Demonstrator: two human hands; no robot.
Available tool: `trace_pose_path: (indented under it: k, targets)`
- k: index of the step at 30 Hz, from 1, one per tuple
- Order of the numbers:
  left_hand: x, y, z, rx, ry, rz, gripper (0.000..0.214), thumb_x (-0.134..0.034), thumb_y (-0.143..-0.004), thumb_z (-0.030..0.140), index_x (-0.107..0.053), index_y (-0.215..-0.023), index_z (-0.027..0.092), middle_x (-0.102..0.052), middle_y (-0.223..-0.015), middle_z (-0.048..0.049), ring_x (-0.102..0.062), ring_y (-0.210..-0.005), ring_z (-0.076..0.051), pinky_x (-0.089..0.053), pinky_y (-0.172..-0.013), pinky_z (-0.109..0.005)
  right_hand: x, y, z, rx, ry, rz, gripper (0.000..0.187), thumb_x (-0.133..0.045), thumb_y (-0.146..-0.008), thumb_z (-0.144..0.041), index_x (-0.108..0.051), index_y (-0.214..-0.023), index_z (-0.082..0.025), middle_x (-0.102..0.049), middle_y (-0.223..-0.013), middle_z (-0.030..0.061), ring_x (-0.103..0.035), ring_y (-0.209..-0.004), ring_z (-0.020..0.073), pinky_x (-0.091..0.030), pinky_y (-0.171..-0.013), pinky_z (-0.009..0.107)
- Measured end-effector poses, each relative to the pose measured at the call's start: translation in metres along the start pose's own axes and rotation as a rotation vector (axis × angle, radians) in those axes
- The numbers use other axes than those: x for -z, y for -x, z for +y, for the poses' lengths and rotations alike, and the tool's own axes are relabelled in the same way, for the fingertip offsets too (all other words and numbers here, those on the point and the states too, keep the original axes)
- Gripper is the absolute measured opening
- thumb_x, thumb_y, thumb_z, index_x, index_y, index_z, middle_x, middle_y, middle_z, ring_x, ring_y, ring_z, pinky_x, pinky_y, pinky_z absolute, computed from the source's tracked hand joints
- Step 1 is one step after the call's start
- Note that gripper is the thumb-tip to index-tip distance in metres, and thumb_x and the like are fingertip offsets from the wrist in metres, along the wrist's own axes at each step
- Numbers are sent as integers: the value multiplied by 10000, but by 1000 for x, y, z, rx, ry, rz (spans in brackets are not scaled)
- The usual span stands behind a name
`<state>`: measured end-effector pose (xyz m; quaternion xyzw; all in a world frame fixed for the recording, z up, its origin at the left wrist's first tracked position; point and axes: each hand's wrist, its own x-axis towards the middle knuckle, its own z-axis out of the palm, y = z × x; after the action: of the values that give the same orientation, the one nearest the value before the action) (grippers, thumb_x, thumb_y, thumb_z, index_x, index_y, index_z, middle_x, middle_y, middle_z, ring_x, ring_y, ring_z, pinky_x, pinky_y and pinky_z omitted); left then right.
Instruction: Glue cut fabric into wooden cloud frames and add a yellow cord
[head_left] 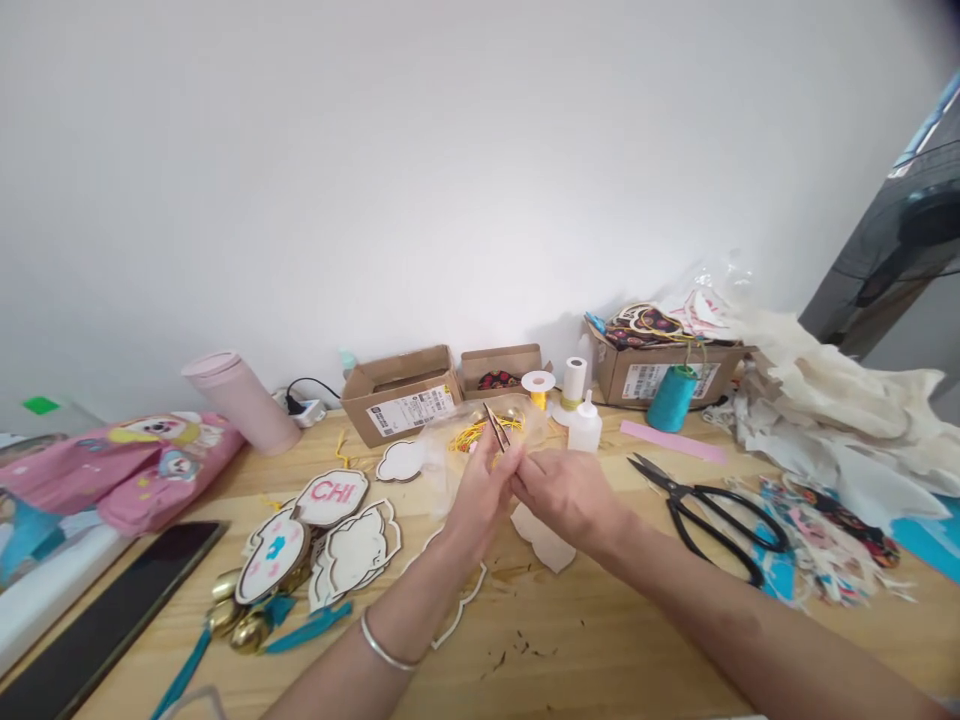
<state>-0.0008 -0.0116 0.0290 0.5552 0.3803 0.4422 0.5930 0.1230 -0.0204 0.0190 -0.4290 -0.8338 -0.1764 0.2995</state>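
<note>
My left hand point(491, 490) and my right hand point(566, 495) meet over the middle of the table, both with fingers closed. Between them, a thin dark-edged piece point(496, 428) points up, seen nearly edge-on, so its full shape is hidden. Behind it lies a clear plastic bag with yellow cord point(466, 435). Below my hands are a pale scalloped piece point(544, 540) and a thin scalloped outline frame point(459, 625), partly covered by my left forearm. Left of them rest several white plaques, one marked CHI point(332, 496), and a pile of scalloped cutouts point(356, 555).
Black-handled scissors point(709, 505) lie open at right, near fabric scraps point(817, 550) and teal thread point(671, 400). A glue bottle point(584, 430) and cardboard boxes point(401, 400) stand along the wall. Gold bells point(247, 630), a phone point(120, 610) and a pink cup point(244, 400) are at left.
</note>
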Motion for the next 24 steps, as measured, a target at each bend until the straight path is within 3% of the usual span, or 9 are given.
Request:
trace_pose_path:
  k: [3,7,9,11,13,15,18,20,24]
  targets:
    - [11,-3,2,75,109,-25,758,-403,-677,716,-369,-1242,211,-513,-1236,-111,-552,-1056,-233,-484,-825,-357,-2,18,19,-56,-110,47,104,-531,-807,-313,-593,-784,-233,-634,-686,27,-555,-603,144,-361,-510,248]
    - [43,-6,-7,108,327,-111,882,-185,-653,809,-363,-1269,204,-444,-1317,-113,-509,-1104,-212,-435,-887,-353,10,31,59,-499,-204,348,343,-625,-705,-429,-549,-955,-206,-616,-859,84,-551,-669,175,-450,-604,300]
    - [54,-5,-15,100,586,-187,869,-242,-652,806,-379,-1275,216,-429,-1336,-109,-523,-1060,-202,-441,-836,-329,11,29,72,-660,-265,294,497,-647,-648,-472,-512,-1031,-186,-609,-938,103,-571,-708,200,-478,-629,338]
    - [58,-3,-20,130,802,-262,858,-289,-655,793,-397,-1274,208,-431,-1334,-125,-545,-989,-196,-441,-776,-307,5,24,78,-735,-313,71,557,-669,-604,-461,-509,-1047,-164,-618,-978,122,-599,-798,253,-492,-676,383]
    - [56,-2,-21,181,963,-329,837,-320,-657,781,-426,-1256,206,-475,-1290,-134,-565,-925,-193,-432,-744,-296,-3,22,78,-760,-324,-145,520,-667,-608,-401,-524,-1041,-150,-635,-978,138,-600,-888,308,-488,-730,427]
    - [51,0,-21,232,1042,-373,802,-327,-667,770,-460,-1229,213,-513,-1246,-137,-575,-927,-209,-422,-769,-317,-9,22,76,-774,-329,-235,450,-632,-653,-352,-531,-1046,-156,-651,-961,140,-603,-903,327,-483,-748,452]
    - [47,0,-20,243,1050,-385,740,-298,-712,739,-460,-1228,234,-516,-1242,-142,-521,-1080,-266,-353,-906,-420,-7,24,74,-725,-445,-169,438,-542,-752,-386,-485,-1134,-179,-648,-1004,125,-614,-889,299,-500,-742,432]
    - [45,-1,-20,211,1032,-389,699,-286,-749,700,-441,-1244,231,-500,-1260,-149,-454,-1171,-284,-269,-979,-470,1,24,71,-606,-584,-99,504,-464,-814,-430,-391,-1252,-192,-590,-1152,117,-574,-1011,277,-491,-813,409]
    - [44,-4,-22,149,1004,-417,547,-352,-798,561,-465,-1210,220,-509,-1255,-145,-399,-1230,-267,-171,-1041,-448,19,20,64,-432,-722,-124,526,-382,-863,-454,-311,-1332,-228,-441,-1340,91,-410,-1229,244,-388,-976,399]
